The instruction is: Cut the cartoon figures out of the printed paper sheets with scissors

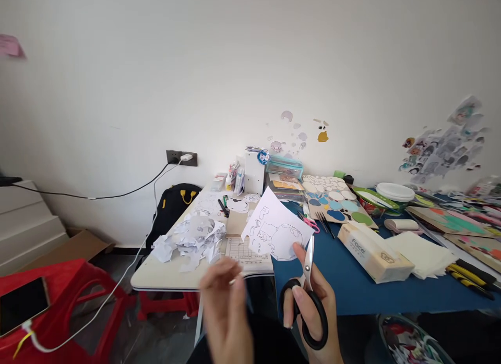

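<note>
My right hand (313,306) is low in the middle, its fingers through the black handles of a pair of scissors (307,296) whose blades point up. Its thumb also pins a white sheet printed with line drawings (274,226), which stands tilted above the table edge. My left hand (227,312) is just to the left and closer to the camera. It is smeared by motion and apart from the sheet. A small pale speck shows at its fingertips, but I cannot make out what it is.
A heap of white paper offcuts (191,239) lies on the pale table (164,278), beside a gridded pad (245,253). On the blue table (352,291) sit a tissue box (371,252), stacked sheets (425,254) and craft boards (336,199). A red stool (78,286) carries a charging phone (21,305).
</note>
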Tool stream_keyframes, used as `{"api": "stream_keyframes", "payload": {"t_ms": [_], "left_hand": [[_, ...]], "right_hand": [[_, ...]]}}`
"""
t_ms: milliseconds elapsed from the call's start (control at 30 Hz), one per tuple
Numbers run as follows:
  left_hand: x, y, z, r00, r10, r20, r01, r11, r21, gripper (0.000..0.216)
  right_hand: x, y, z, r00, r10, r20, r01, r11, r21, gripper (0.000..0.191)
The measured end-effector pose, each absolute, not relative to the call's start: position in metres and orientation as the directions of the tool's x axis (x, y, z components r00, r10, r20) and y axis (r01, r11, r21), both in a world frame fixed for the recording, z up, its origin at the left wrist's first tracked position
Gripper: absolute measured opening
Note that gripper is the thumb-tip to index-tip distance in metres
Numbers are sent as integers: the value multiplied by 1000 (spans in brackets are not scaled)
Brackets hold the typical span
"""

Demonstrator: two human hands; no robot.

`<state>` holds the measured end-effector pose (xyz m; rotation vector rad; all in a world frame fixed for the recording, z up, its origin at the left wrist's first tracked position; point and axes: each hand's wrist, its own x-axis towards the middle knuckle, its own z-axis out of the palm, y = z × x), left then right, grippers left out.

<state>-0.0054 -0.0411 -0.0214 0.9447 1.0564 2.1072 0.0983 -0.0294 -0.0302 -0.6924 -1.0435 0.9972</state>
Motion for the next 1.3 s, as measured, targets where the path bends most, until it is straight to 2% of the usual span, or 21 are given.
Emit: {"api": "stream_keyframes", "payload": {"t_ms": [67,133,267,367,467,533,700,767,1000,1300], "left_hand": [[6,-31,-19,-407,856,320,-209,-428,880,40],[14,-26,-16,-309,903,298,-232,-375,898,41],[14,-18,-7,-212,930,301,-247,-349,904,29],[11,-9,-3,-284,911,299,-252,-371,894,21],[11,-4,-4,-345,903,254,-324,-369,871,24],[13,-5,-4,-365,907,208,-372,-347,861,29],[16,-13,-1,-373,923,99,-431,-267,862,41],[17,-16,0,-357,930,86,-457,-255,852,45],[21,-20,-5,-331,939,92,-501,-257,826,36],[25,-24,-15,-368,922,119,-395,-271,878,37]], "right_hand": [[94,-32,-29,172,915,364,-355,402,-844,51],[92,-34,-29,179,924,339,-363,382,-850,52],[90,-36,-29,119,933,340,-369,359,-857,47],[93,-35,-26,131,931,339,-372,364,-854,37],[99,-32,-24,246,913,324,-345,395,-852,23],[103,-29,-24,233,916,326,-305,387,-870,17],[101,-27,-24,-25,907,419,-294,394,-871,24],[97,-27,-23,-66,906,419,-291,384,-876,24],[95,-30,-17,21,916,400,-172,398,-901,15],[97,-34,-15,47,912,407,-40,409,-912,17]]}}
